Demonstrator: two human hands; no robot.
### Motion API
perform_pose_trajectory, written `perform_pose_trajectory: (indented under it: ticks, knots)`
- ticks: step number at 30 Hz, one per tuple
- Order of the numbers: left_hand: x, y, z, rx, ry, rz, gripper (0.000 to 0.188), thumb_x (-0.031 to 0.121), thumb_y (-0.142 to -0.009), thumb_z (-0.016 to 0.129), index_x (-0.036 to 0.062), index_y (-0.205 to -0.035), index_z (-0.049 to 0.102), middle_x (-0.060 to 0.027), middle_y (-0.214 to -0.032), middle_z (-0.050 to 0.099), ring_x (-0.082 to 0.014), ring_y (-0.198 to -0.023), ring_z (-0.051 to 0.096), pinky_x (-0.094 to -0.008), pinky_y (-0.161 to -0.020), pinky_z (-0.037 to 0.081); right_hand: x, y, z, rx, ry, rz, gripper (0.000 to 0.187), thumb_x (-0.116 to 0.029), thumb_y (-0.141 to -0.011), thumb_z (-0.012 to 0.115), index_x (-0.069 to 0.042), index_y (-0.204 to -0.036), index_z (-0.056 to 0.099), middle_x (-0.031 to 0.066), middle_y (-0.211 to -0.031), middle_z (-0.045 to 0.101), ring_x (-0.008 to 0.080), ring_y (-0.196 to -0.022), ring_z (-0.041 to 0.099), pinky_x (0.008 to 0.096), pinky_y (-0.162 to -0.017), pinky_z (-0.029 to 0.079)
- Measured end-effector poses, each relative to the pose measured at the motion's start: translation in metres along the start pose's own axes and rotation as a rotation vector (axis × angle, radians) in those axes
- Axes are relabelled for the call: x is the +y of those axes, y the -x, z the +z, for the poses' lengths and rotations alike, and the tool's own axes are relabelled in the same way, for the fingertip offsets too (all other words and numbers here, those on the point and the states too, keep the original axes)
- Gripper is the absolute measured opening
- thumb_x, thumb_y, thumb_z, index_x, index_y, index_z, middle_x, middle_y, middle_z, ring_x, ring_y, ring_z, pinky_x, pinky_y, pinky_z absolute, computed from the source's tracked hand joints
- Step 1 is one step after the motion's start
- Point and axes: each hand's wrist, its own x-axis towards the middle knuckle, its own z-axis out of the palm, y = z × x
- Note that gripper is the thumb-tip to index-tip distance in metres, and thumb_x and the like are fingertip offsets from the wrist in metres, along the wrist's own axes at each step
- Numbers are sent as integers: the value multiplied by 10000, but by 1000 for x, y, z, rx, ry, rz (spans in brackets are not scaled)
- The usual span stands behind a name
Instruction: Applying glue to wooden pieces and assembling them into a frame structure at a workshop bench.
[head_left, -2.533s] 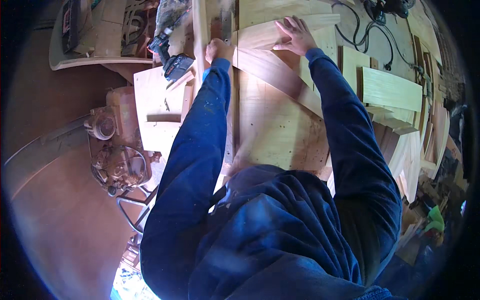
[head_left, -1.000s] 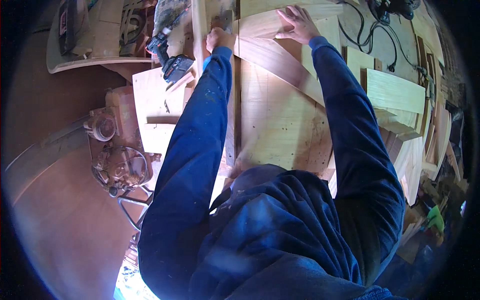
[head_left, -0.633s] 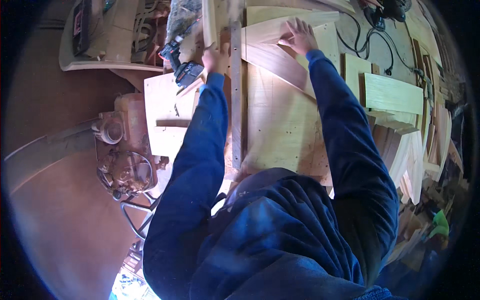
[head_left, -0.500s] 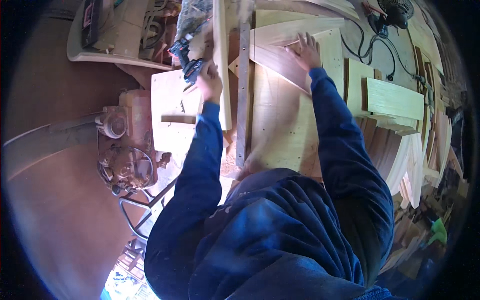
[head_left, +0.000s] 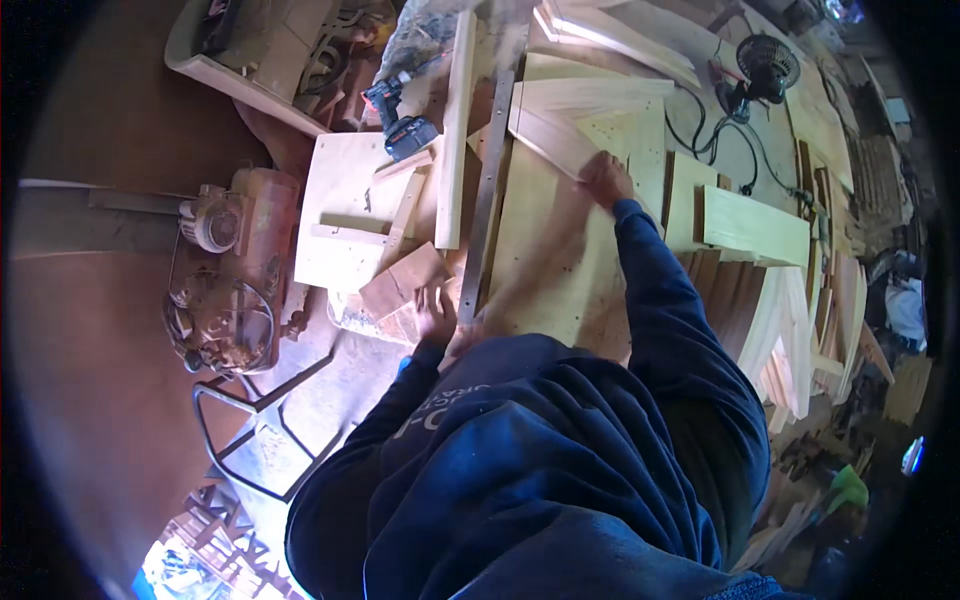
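Observation:
My right hand is closed round the lower end of a pale wooden board that lies slantwise on a large wooden panel. The board's upper end meets another flat strip at an angle. Closer to my body, my left hand has its fingers stretched out at the edge of a brownish wood block; whether it bears any of the block's weight I cannot tell. A cordless drill with a dark battery rests beyond the block, apart from both hands.
A metal rail and a long wooden bar run between my hands. Thin wood strips lie on the left board. A dusty compressor stands left. A black fan, cables and stacked boards are at right.
My left hand has left the drill and come back toward my body, to the wood block. My right hand has moved nearer along the slanted board and closed on its end. The view has shifted.

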Motion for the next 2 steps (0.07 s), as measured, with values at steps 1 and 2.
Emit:
perform_pose_trajectory:
  ticks: [1,2]
  knots:
    - [-2,10,-2,14,32,0,248,33,-957,581,-5,-1193,646,-233,-1193,687,-465,-1114,642,-575,-1026,470,3,-3,2,18,3,-7,1035,-559,-654,947,-44,-1418,476,194,-1375,626,440,-1297,574,518,-1104,491]
    - [-7,18,-5,33,22,51,275,60,-975,584,12,-1238,651,-234,-1246,680,-436,-1231,620,-574,-1083,455,8,-11,3,-27,14,-19,1088,-545,-679,939,-48,-1485,404,190,-1415,604,448,-1327,557,518,-1111,487]
